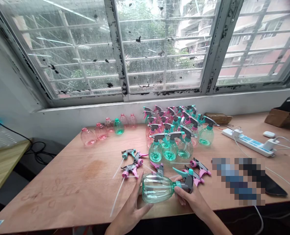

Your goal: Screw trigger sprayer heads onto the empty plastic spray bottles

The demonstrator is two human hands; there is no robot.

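Observation:
My left hand [131,207] cups the base of a clear green spray bottle [157,186] that lies on its side near the table's front edge. My right hand [190,197] is closed on the bottle's neck, where a grey and teal trigger head [186,180] sits. Several loose trigger heads with dip tubes, pink and teal, lie just behind the bottle [131,161]. Farther back stands a cluster of assembled green and pink spray bottles [175,133]. A row of capless pink bottles with one green one [106,130] stands at the back left.
The wooden table [74,182] runs under a wide barred window [159,45]. A white power strip with plugs [249,141] and a dark phone [273,187] lie at the right. A cardboard box [278,117] sits at the far right. A second table [3,163] stands left.

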